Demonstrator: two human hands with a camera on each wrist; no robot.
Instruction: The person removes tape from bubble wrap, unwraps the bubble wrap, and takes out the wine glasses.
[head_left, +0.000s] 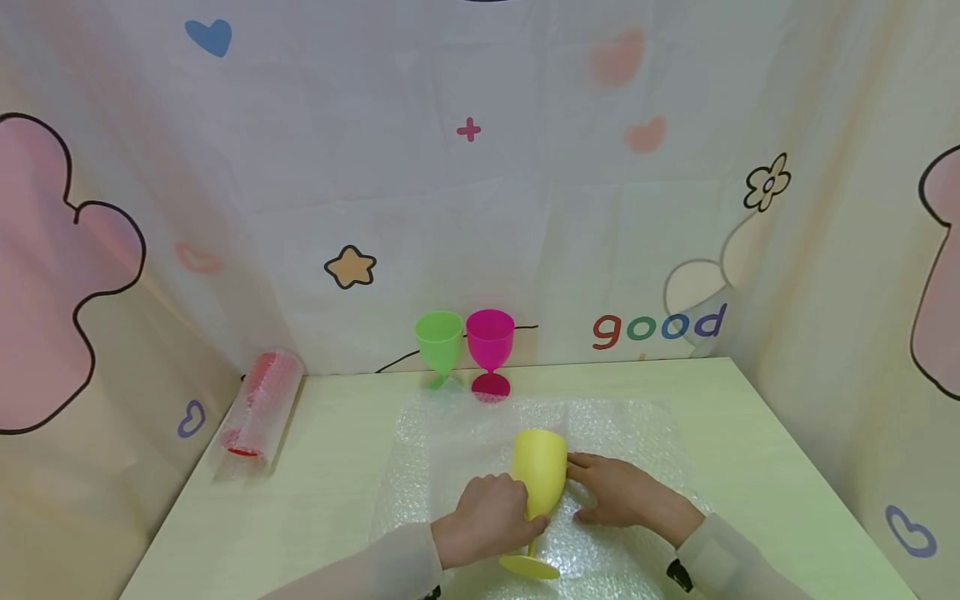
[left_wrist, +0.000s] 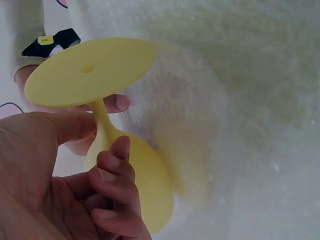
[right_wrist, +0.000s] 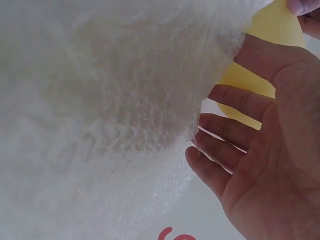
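In the head view my left hand (head_left: 489, 515) holds a yellow plastic goblet (head_left: 542, 468) over a sheet of bubble wrap (head_left: 637, 421). The goblet is bowl up, its round foot toward me. From the left wrist, the thumb and fingers (left_wrist: 117, 187) close around the goblet's stem and lower bowl, below its flat foot (left_wrist: 120, 65). My right hand (head_left: 622, 493) is just right of the goblet, fingers extended toward the bowl. In the right wrist view its spread fingertips meet the edge of the bubble wrap (right_wrist: 165, 115), with the goblet behind them.
A green goblet (head_left: 439, 340) and a pink goblet (head_left: 491, 338) stand at the back of the pale table (head_left: 330, 483), close to a printed cloth backdrop (head_left: 420, 208). A red item wrapped in bubble wrap (head_left: 262, 404) lies at the left edge.
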